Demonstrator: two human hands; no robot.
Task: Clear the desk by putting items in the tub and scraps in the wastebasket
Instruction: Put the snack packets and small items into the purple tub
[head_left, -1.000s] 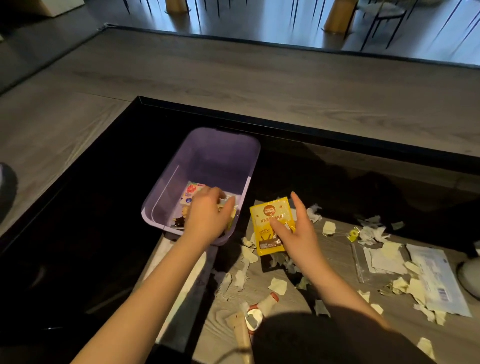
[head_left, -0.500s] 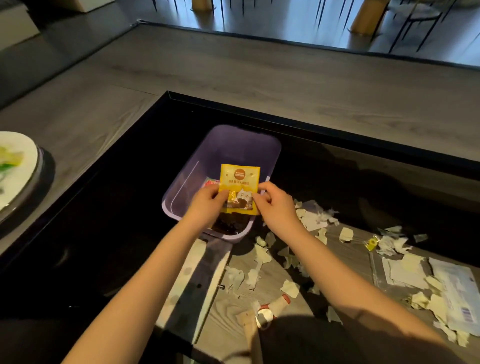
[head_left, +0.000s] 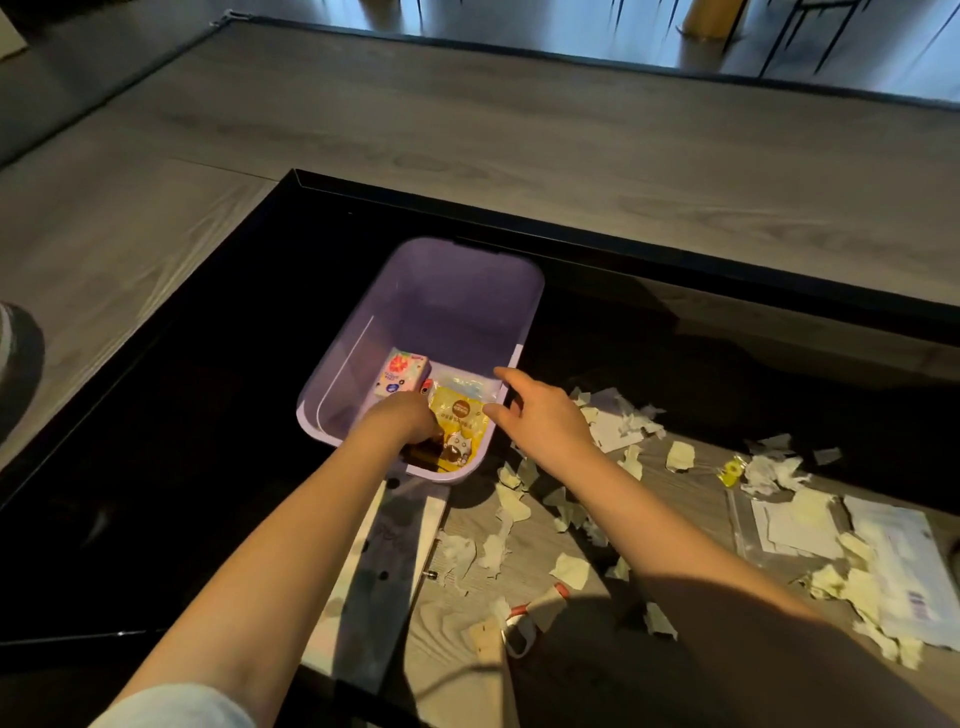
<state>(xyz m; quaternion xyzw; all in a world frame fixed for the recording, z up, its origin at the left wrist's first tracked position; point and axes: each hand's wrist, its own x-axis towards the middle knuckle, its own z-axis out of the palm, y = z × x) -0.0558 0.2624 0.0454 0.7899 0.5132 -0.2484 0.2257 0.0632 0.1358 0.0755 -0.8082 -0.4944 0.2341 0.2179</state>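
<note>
The purple tub (head_left: 534, 296) sits in the dark recess at the desk's far left corner. Inside it lie a yellow snack packet (head_left: 464, 422) and a pink-and-white packet (head_left: 400, 371). My left hand (head_left: 405, 415) reaches down into the tub, its fingers at the yellow packet's left edge; their grip is hidden. My right hand (head_left: 540, 415) hovers over the tub's right rim with fingers spread, holding nothing. Torn pale paper scraps (head_left: 511, 501) are strewn over the desk to the right. No wastebasket is in view.
A clear zip bag with paper in it (head_left: 779, 525) and a white mailer (head_left: 898, 561) lie at the right. A red-and-white handled tool (head_left: 537, 608) lies near the front edge. A small yellow item (head_left: 732, 470) sits among scraps. A wide wooden surface (head_left: 519, 130) runs behind.
The yellow packet went from my right hand, through both hands above the tub, down into the tub. My right hand has let go and drawn back to the rim.
</note>
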